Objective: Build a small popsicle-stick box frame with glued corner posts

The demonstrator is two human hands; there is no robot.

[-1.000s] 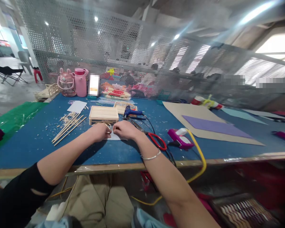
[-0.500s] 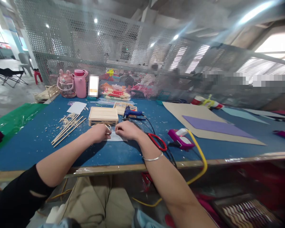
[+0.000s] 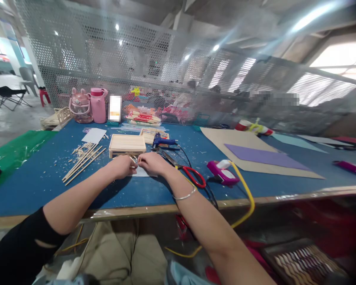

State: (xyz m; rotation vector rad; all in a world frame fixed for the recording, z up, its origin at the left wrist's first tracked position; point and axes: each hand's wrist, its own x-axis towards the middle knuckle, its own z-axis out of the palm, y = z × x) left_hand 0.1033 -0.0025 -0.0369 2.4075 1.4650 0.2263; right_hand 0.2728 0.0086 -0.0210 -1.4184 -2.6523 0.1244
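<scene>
Close together over a white sheet of paper [image 3: 142, 172], my two hands meet just in front of a small wooden stick box [image 3: 127, 143]. The fingers of my left hand [image 3: 124, 166] are pinched on something I cannot make out. My right hand [image 3: 151, 163] is closed too, its fingertips almost touching the left ones; what it holds is too small to name. Long wooden sticks [image 3: 84, 164] and short cut pieces [image 3: 80, 149] lie to the left. A blue glue gun [image 3: 164, 141] rests behind my right hand, and red-handled scissors [image 3: 194, 177] lie beside my right forearm.
Pink bottles [image 3: 98, 106] and a lit phone [image 3: 115, 107] stand at the back left. Right of the scissors is a purple power socket [image 3: 222, 173] with a yellow cable [image 3: 247, 190]. Beige [image 3: 240, 148] and purple [image 3: 264, 157] sheets lie further right. A perforated screen [image 3: 106, 59] rises behind.
My right hand has moved slightly left, closer to my left hand, and more of the scissors shows. The whole view has shifted a little.
</scene>
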